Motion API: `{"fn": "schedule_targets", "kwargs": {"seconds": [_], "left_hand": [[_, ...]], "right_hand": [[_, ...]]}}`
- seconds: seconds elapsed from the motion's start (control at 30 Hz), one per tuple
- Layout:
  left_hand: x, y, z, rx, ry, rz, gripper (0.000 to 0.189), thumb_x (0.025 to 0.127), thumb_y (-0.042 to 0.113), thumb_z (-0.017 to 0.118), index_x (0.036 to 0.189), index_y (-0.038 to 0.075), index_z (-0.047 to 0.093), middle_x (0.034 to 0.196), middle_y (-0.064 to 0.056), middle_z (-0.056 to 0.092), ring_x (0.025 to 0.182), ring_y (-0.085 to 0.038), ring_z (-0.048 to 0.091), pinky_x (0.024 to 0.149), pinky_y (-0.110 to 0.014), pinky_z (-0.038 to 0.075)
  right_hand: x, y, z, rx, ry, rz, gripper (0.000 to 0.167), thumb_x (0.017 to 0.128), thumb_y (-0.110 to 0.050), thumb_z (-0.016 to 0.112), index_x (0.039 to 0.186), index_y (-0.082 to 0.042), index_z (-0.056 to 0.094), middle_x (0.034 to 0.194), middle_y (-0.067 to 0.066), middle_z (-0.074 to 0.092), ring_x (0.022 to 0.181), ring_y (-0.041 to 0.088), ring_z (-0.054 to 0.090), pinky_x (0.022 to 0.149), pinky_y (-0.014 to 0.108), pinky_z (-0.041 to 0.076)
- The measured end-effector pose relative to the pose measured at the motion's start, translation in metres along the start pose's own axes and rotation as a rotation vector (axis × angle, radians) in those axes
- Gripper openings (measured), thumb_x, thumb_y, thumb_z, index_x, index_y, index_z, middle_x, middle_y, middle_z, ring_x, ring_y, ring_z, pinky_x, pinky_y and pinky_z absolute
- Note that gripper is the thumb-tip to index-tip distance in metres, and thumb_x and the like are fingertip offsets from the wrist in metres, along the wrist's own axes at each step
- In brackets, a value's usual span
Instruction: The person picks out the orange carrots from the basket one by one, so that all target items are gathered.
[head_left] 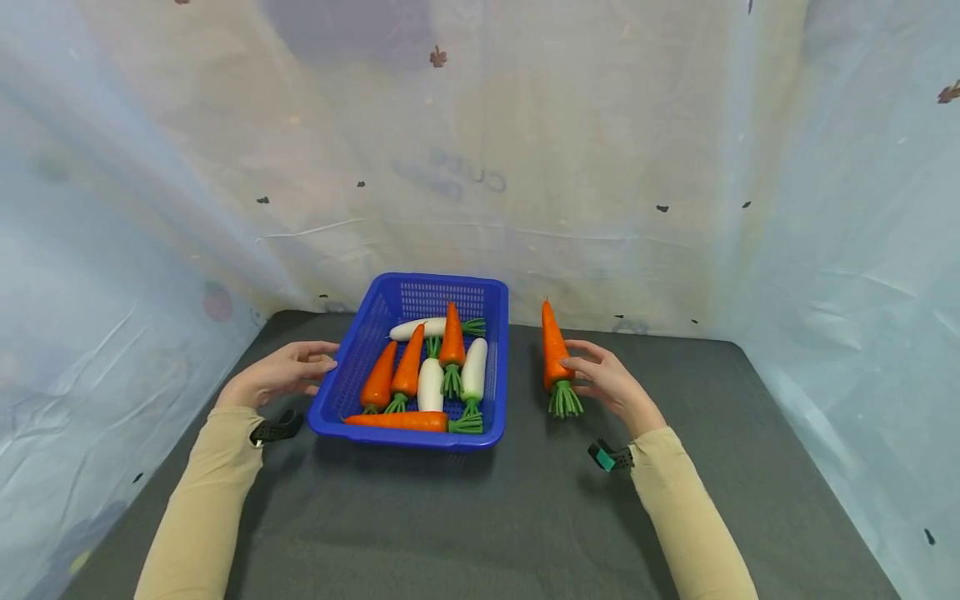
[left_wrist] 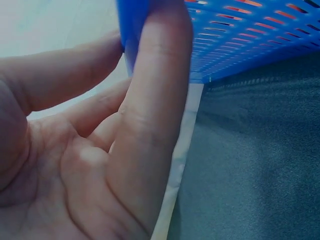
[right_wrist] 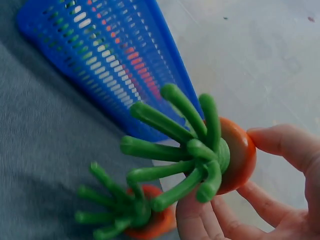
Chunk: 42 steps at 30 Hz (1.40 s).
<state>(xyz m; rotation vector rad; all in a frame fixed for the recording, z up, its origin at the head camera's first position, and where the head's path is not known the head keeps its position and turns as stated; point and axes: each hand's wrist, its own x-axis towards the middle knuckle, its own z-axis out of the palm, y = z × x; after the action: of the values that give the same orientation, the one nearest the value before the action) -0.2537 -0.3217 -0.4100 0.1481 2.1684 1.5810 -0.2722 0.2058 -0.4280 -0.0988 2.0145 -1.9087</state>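
Note:
At its left rim, my left hand [head_left: 288,371] grips a blue plastic basket [head_left: 501,367]; in the left wrist view the rim sits between thumb and fingers [left_wrist: 157,100]. Several orange carrots [head_left: 408,362] and three white radishes [head_left: 431,387] with green stems lie in the basket. To the right of it, my right hand [head_left: 611,383] holds a carrot [head_left: 553,342] between thumb and fingers, its cut green stems toward me. Below this one, the right wrist view shows a second carrot [right_wrist: 157,220], largely hidden behind the held carrot in the head view.
A dark grey cloth [head_left: 420,533] covers the table under both hands. Pale plastic sheeting [head_left: 585,167] rises behind the table and along both sides, close behind the basket. A black band [head_left: 277,428] is on the left wrist and another band [head_left: 611,457] on the right.

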Motion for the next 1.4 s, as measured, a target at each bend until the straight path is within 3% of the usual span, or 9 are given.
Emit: {"fn": "schedule_targets", "kwargs": {"seconds": [0.2,0.6,0.77,1.1,1.4], "left_hand": [[-0.002,-0.002,-0.001,-0.003,-0.007,0.005,0.062,0.099,0.024,0.054,0.148,-0.001,0.024,0.132,-0.022,0.051,0.108,-0.028,0.06,0.087,-0.045,0.051],[-0.005,0.0,0.001,-0.006,-0.007,0.009,0.056,0.101,0.019,0.05,0.148,0.0,0.024,0.131,-0.02,0.052,0.111,-0.025,0.058,0.089,-0.045,0.05],[-0.007,0.0,0.001,-0.001,-0.011,0.007,0.058,0.101,0.021,0.05,0.148,0.0,0.022,0.128,-0.018,0.054,0.111,-0.023,0.058,0.089,-0.044,0.05],[-0.007,0.002,0.002,-0.029,-0.016,0.001,0.06,0.101,0.022,0.05,0.148,-0.001,0.022,0.125,-0.017,0.055,0.107,-0.021,0.059,0.089,-0.045,0.05],[-0.003,-0.007,0.002,-0.044,0.026,0.038,0.059,0.1,0.022,0.053,0.146,-0.002,0.026,0.115,-0.011,0.063,0.101,-0.024,0.063,0.085,-0.045,0.052]], "right_hand": [[-0.006,0.009,-0.016,0.026,0.071,0.02,0.065,0.094,-0.027,0.063,0.148,-0.011,0.032,0.143,0.021,0.037,0.122,0.037,0.046,0.101,0.052,0.038],[-0.008,0.037,-0.028,0.021,0.237,0.087,0.062,0.092,-0.031,0.065,0.144,-0.009,0.04,0.133,0.017,0.047,0.098,0.019,0.06,0.085,0.035,0.052],[-0.007,0.046,-0.026,0.003,0.262,0.088,0.063,0.092,-0.033,0.065,0.143,-0.008,0.04,0.133,0.018,0.047,0.099,0.02,0.06,0.085,0.033,0.053],[-0.007,0.053,-0.023,-0.018,0.275,0.09,0.063,0.092,-0.032,0.065,0.142,-0.004,0.041,0.135,0.019,0.045,0.116,0.033,0.051,0.089,0.036,0.051],[0.002,0.05,-0.023,-0.057,0.308,0.097,0.061,0.092,-0.034,0.065,0.141,-0.004,0.044,0.133,0.019,0.047,0.112,0.032,0.054,0.088,0.036,0.051]]}}
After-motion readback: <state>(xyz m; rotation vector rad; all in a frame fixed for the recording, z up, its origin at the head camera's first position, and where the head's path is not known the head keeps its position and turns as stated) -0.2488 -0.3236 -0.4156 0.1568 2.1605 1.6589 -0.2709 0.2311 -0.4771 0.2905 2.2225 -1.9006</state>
